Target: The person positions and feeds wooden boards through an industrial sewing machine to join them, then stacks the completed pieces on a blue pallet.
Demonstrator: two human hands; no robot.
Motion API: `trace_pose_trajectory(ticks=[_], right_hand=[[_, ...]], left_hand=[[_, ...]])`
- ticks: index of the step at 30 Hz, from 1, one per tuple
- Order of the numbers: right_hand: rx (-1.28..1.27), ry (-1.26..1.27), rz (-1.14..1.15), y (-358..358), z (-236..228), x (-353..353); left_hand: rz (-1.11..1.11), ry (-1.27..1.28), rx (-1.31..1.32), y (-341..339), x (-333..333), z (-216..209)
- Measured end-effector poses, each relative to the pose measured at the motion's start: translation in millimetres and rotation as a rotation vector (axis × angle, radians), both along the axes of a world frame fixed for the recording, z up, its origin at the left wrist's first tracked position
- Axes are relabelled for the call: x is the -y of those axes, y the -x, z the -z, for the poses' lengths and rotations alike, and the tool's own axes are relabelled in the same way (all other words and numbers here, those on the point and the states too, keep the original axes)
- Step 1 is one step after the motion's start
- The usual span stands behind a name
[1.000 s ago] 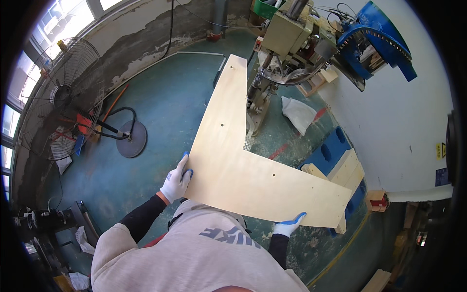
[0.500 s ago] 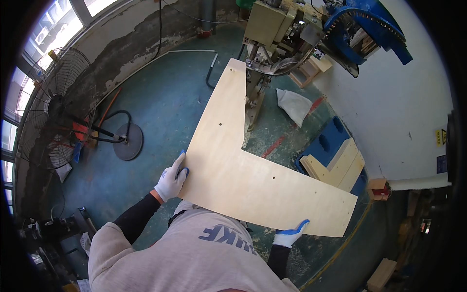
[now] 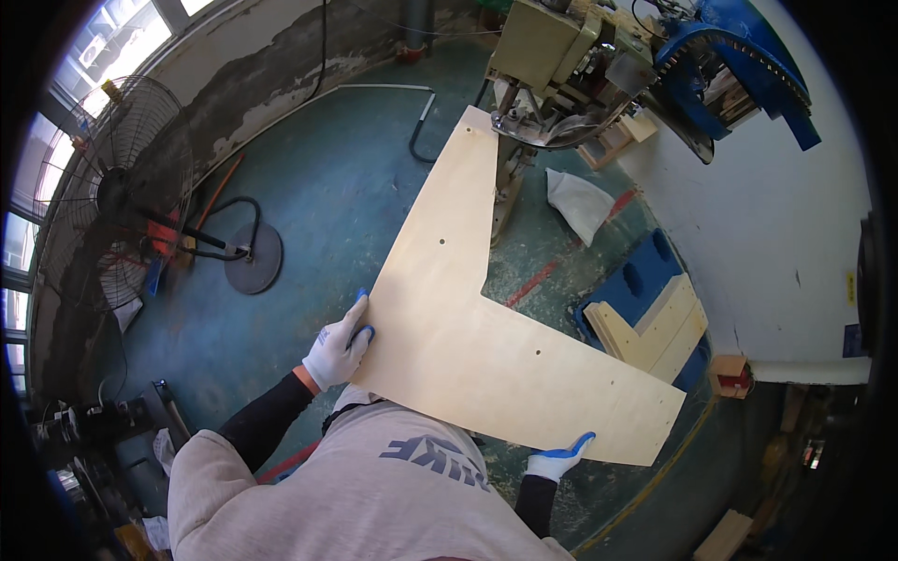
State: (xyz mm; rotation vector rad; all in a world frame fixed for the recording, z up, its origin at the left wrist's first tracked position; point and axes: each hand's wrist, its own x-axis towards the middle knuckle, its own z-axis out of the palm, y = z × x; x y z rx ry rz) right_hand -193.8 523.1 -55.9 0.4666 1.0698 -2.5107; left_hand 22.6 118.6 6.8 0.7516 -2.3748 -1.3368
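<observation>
A large L-shaped plywood panel (image 3: 440, 309), pale and drilled with several small holes, is held out in front of my body. My left hand (image 3: 339, 348), in a white glove with blue fingertips, grips its left edge, thumb and fingers split around the sheet. At the panel's lower right edge my right hand (image 3: 559, 458), gloved alike, clasps it with the thumb on top; the other fingers are hidden beneath. The far tip of the panel lies at the front of a beige machine (image 3: 541, 51); whether they touch I cannot tell.
More cut plywood panels (image 3: 659, 327) lie on a blue pallet (image 3: 627, 271) at the right. A white sack (image 3: 578, 204) is on the floor near the machine. On the left stands a fan (image 3: 117, 187) with a round base (image 3: 254, 258). A blue guard-like part (image 3: 739, 70) hangs far right.
The view has shifted slightly, moving the machine, fan and pallet in the picture. Both hands keep their hold on the panel, which has turned a little clockwise.
</observation>
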Motion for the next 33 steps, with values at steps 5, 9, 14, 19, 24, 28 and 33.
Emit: trace_pose_trajectory(ticks=[5, 9, 14, 19, 24, 28, 33], right_hand=[[0.044, -0.035, 0.044, 4, 8, -6], [0.001, -0.074, 0.034, 6, -9, -6], [-0.047, -0.117, 0.026, 6, -38, -9], [-0.217, -0.028, 0.050, 0, -64, -14], [-0.149, -0.047, -0.018, 8, -48, -31], [-0.141, -0.050, -0.017, 8, -48, -30], [-0.201, -0.065, 0.007, 21, -48, -28]], left_hand=[[0.029, -0.005, 0.006, 30, 7, 2], [0.046, 0.093, -0.005, 31, 8, 6], [0.021, -0.234, 0.326, 44, 7, -50], [0.019, 0.106, 0.017, 34, 11, -22], [-0.033, -0.106, 0.156, 44, 9, -51], [-0.022, -0.043, 0.130, 40, 2, -40], [-0.062, -0.182, 0.234, 50, -5, -61]])
